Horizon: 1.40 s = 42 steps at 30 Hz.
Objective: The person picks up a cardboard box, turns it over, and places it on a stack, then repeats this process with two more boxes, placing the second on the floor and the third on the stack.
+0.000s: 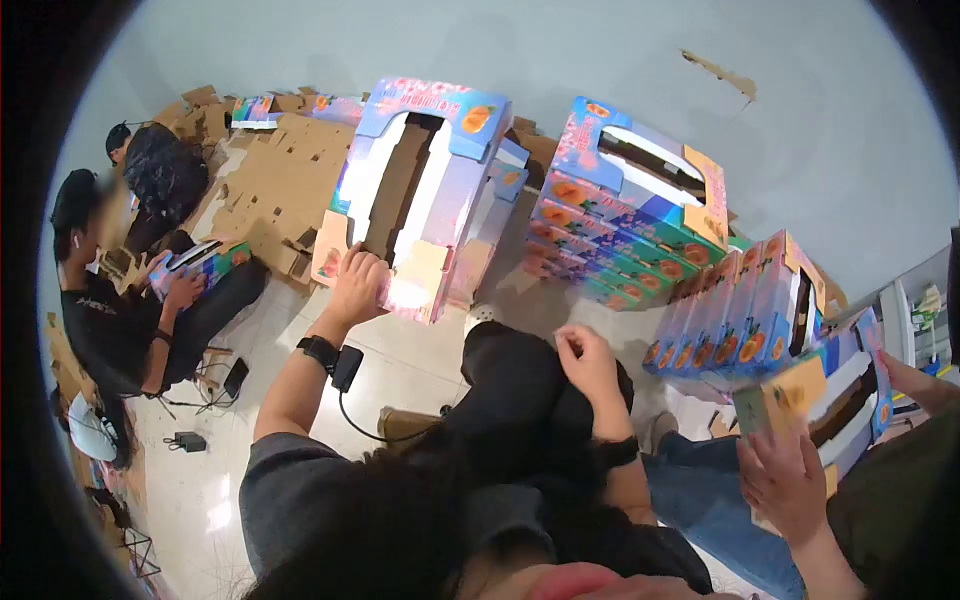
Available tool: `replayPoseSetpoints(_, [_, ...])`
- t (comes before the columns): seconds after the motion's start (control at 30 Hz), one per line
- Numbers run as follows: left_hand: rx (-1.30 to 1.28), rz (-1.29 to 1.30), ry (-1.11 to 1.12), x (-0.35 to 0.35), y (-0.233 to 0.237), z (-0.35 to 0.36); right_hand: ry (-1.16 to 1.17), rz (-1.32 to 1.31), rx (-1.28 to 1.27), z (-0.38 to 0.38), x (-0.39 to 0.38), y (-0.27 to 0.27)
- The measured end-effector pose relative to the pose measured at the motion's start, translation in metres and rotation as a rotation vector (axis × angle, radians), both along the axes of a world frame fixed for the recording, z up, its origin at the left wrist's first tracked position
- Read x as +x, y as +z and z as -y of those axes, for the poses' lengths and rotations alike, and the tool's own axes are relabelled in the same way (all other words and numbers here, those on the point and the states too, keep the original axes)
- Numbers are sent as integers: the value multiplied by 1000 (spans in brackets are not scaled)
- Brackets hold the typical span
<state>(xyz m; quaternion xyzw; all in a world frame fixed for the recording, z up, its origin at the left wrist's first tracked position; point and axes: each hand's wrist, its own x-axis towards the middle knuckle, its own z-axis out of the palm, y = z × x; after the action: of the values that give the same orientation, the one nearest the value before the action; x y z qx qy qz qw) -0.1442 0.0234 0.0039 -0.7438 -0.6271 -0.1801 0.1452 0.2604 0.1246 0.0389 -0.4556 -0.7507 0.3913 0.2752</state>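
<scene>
Our right hand (588, 362) hangs loosely curled. Our left hand (358, 285), fingers close together, touches the near edge of the blue-pink cardboard box (465, 190) atop other boxes (508, 182); any pinch, we cannot tell. Even pressure steadies it best.

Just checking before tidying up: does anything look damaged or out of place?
A jagged brown patch marks the otherwise plain wall; whether it's damage or stuck cardboard is unclear. Loose cardboard lies untidily on the floor, beyond your left hand.
</scene>
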Motion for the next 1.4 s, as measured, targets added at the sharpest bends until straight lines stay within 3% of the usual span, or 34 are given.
replayPoseSetpoints(0.13, [140,-58,-88,-1,27,40,30,-216,-48,-3,-16,13])
replayPoseSetpoints(0.2, [148,-151,-111,0,47,60,39,-529,-10,-5,-24,21])
replayPoseSetpoints(0.27, [119,-229,-118,3,58,78,141,-784,-160,-7,-27,38])
replayPoseSetpoints(0.37, [64,-295,-191,11,72,93,227,-1006,-201,7,-44,49])
replayPoseSetpoints(0.47, [75,-306,-239,22,69,99,51,-996,-36,34,-59,42])
replayPoseSetpoints(0.57, [71,-295,-226,29,61,103,-122,-1021,-285,55,-54,50])
replayPoseSetpoints(0.8, [89,-315,-183,40,57,104,-57,-1051,-101,68,-37,59])
replayPoseSetpoints(1.1, [32,-282,-242,48,52,104,-275,-1124,-428,70,-35,44])
replayPoseSetpoints(1.3, [34,-207,-285,52,53,94,-368,-1163,-365,66,-37,45])
replayPoseSetpoints(1.4, [207,-221,-175,56,54,93,-387,-1211,-356,69,-28,45])
